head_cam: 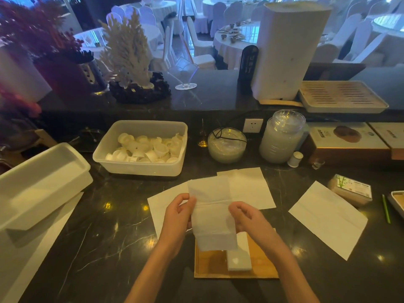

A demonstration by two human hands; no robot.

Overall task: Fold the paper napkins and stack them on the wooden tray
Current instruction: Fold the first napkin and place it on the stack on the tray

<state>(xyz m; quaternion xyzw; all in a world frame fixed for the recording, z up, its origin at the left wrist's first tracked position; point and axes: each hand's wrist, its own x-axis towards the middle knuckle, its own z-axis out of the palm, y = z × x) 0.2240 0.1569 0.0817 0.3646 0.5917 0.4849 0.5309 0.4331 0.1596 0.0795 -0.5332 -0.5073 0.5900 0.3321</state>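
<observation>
I hold a white paper napkin [212, 213] in the air above the dark counter, my left hand [178, 212] pinching its left edge and my right hand [246, 216] pinching its right edge. Its lower end hangs over the wooden tray [265, 268] near the front edge. On the tray lies a small stack of folded napkins [239, 260], partly hidden by the held one. Flat unfolded napkins lie on the counter: one behind my left hand [161, 202], one behind my right hand [251, 189], another far right [328, 217].
A plastic tub of small white cups [142, 147] stands behind the napkins. A white bin [41, 182] sits at the left, a glass bowl [227, 145] and a jar [282, 136] at the back, a tissue pack [352, 189] and green pen [385, 208] on the right.
</observation>
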